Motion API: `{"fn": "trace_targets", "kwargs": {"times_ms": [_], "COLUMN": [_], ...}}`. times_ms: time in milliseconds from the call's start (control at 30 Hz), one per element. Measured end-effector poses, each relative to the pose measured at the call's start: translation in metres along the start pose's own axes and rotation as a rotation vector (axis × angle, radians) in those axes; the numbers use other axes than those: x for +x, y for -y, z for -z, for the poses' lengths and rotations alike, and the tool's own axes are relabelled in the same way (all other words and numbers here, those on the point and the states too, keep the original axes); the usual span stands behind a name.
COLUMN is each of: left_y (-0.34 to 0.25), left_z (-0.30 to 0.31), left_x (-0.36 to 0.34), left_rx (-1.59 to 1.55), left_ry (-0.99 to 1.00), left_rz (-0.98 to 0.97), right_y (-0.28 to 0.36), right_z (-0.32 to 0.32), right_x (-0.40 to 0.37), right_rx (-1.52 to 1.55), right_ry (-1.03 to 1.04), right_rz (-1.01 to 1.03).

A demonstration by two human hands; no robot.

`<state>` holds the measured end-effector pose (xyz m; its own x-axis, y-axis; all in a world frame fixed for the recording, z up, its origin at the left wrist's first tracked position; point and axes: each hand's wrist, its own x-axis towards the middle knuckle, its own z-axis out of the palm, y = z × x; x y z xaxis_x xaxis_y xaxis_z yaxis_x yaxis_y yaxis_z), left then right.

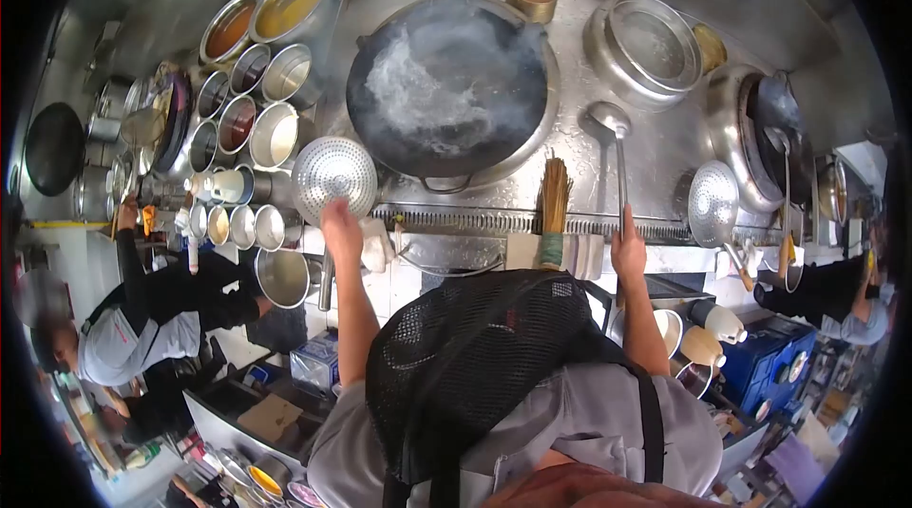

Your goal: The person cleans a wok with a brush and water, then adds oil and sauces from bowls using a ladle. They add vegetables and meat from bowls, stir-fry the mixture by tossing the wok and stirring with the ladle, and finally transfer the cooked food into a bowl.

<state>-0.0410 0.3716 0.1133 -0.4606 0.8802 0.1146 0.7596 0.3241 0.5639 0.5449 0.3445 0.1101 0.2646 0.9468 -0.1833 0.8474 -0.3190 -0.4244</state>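
One broad steel counter [581,157] is filled at its middle by a big dark wok [518,123], wreathed in pale vapour; what is under the haze can't be told. Just beside the wok's near left side, a perforated skimmer [334,176] is being held by the left hand [343,231], closed on its handle. Over to the right, a ladle [609,117] is gripped near its handle's lower end by the right hand [627,247], its bowl beside the wok; contact with the counter can't be made out. Hands well apart, and between them a bristle brush [554,199] is propped at the near edge. Heating seems to be the step in hand, tools at the ready; any move over that wok would call for firm grips and wrists kept clear of the vapour.
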Motion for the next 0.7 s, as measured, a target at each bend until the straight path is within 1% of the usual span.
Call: {"fn": "trace_targets", "kwargs": {"times_ms": [33,67,100,133,167,200,233,267,300,367,400,433,467,500,533,567,600,633,667,700], "left_y": [0.026,0.055,0.084,0.101,0.102,0.101,0.097,0.086,0.089,0.100,0.083,0.078,0.077,0.075,0.056,0.059,0.061,0.063,0.050,0.039], "left_z": [0.007,0.001,-0.011,-0.017,-0.017,-0.022,-0.027,-0.026,-0.033,-0.050,-0.042,-0.040,-0.041,-0.041,-0.031,-0.033,-0.035,-0.038,-0.029,-0.021], "left_x": [-0.026,-0.050,-0.072,-0.085,-0.090,-0.094,-0.096,-0.091,-0.089,-0.086,-0.083,-0.078,-0.075,-0.073,-0.070,-0.067,-0.063,-0.061,-0.057,-0.053], "left_rx": [0.152,0.153,0.238,0.324,0.321,0.081,-0.164,-0.182,-0.194,-0.216,-0.216,-0.222,-0.177,-0.132,-0.255,-0.254,-0.588,-0.924,-1.060,-1.060], "left_ry": [-0.027,-0.027,-0.046,-0.060,-0.056,0.062,0.179,0.238,0.241,0.252,0.238,0.243,0.264,0.286,0.341,0.351,0.372,0.387,0.387,0.399], "left_rz": [0.050,0.067,0.103,0.135,0.143,0.275,0.403,0.436,0.436,0.295,0.269,0.267,0.193,0.120,0.194,0.193,0.275,0.358,0.388,0.390], "right_y": [-0.004,-0.008,-0.009,-0.002,0.012,0.029,0.061,0.088,0.096,0.098,0.081,0.052,0.040,0.114,0.097,0.101,0.102,0.125,0.149,0.186], "right_z": [-0.009,-0.018,-0.023,-0.029,-0.037,-0.048,-0.054,-0.058,-0.067,-0.097,-0.106,-0.111,-0.112,-0.011,0.010,0.032,0.050,0.078,0.105,0.129], "right_x": [0.000,0.000,0.001,0.003,0.005,0.006,-0.003,-0.013,-0.018,-0.023,-0.013,0.006,0.020,0.010,0.027,0.028,0.031,0.019,0.007,-0.015], "right_rx": [-0.006,-0.137,-0.267,-0.319,-0.269,-0.219,-0.119,-0.019,-0.028,0.026,0.022,0.182,0.341,0.526,0.763,0.839,0.564,0.499,0.419,0.567], "right_ry": [0.013,-0.013,-0.043,-0.053,0.017,0.084,0.208,0.327,0.320,0.336,0.328,0.329,0.330,0.592,0.619,0.511,0.213,0.072,-0.077,-0.076], "right_rz": [0.010,0.048,0.086,0.137,0.135,0.130,0.036,-0.060,-0.060,-0.084,-0.088,-0.049,-0.012,-0.344,-0.409,-0.295,0.068,0.167,0.252,0.087]}}
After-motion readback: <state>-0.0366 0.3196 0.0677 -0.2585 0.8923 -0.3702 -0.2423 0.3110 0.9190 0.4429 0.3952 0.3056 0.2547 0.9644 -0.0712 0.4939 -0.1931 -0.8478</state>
